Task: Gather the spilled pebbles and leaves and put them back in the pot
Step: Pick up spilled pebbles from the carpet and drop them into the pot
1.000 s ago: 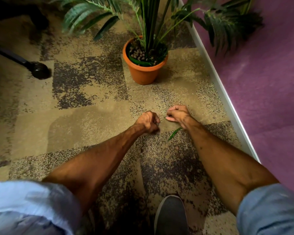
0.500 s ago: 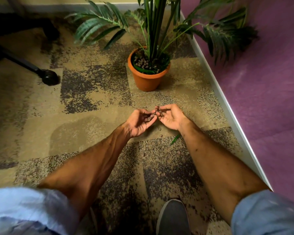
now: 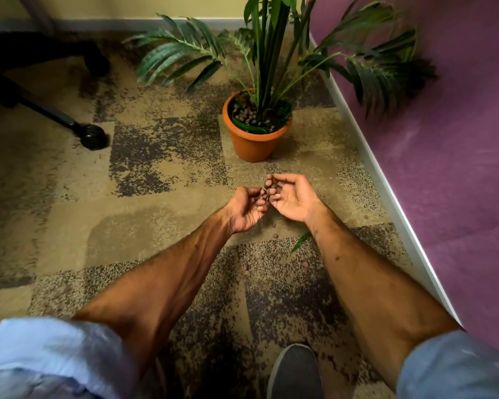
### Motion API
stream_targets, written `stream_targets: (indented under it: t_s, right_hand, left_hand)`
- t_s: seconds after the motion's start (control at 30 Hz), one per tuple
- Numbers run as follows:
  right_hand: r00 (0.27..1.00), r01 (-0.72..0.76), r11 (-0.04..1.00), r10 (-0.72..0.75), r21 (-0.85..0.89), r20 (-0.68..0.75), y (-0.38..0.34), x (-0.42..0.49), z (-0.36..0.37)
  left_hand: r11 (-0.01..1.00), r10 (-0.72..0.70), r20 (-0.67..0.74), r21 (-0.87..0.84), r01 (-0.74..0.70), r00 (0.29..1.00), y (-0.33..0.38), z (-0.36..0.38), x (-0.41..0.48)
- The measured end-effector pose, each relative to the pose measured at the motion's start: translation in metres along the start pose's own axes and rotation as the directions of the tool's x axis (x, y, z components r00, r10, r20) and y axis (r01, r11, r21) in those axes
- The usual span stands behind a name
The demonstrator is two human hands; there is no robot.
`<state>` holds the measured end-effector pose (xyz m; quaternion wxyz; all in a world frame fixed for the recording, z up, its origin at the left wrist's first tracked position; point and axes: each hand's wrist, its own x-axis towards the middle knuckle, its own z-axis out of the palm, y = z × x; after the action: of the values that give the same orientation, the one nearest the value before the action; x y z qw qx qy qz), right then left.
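An orange pot (image 3: 254, 142) with a green palm plant and brown pebbles inside stands on the carpet ahead. My left hand (image 3: 244, 210) and my right hand (image 3: 294, 198) are palm up, side by side just in front of the pot. Their curled fingertips meet and cup a small heap of brown pebbles (image 3: 267, 190) between them. A narrow green leaf (image 3: 300, 242) lies on the carpet beside my right wrist. A few loose pebbles (image 3: 275, 235) are scattered on the carpet below the hands.
A purple panel with a white base edge (image 3: 386, 197) runs along the right. An office chair's black leg and caster (image 3: 92, 136) stand at the left. My grey shoe (image 3: 296, 372) is at the bottom. Palm fronds (image 3: 179, 56) hang over the carpet behind the pot.
Both hands were closed fists down on the carpet a second ago. They have turned palm up, lifted the pebbles and moved a little toward the pot.
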<state>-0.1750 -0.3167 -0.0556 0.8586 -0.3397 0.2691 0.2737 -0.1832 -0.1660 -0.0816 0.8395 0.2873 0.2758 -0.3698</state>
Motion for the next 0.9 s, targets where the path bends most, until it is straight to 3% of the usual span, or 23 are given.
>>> stream_targets:
  t_s: [0.5,0.73,0.9]
  right_hand:
    - [0.997,0.079,0.989,-0.078,0.128,-0.016,-0.010,0.003,0.010]
    - [0.993,0.121,0.972,-0.121,0.199,-0.010,-0.028,0.004,0.032]
    - [0.983,0.183,0.942,-0.180,0.283,-0.036,-0.046,0.009,0.054]
  left_hand:
    - [1.000,0.013,-0.024,-0.010,-0.013,1.000,0.006,0.011,-0.008]
    - [0.993,0.116,-0.072,0.004,-0.116,0.991,0.020,0.025,-0.011]
    - [0.946,0.273,-0.124,-0.147,-0.290,0.954,0.049,0.039,-0.010]
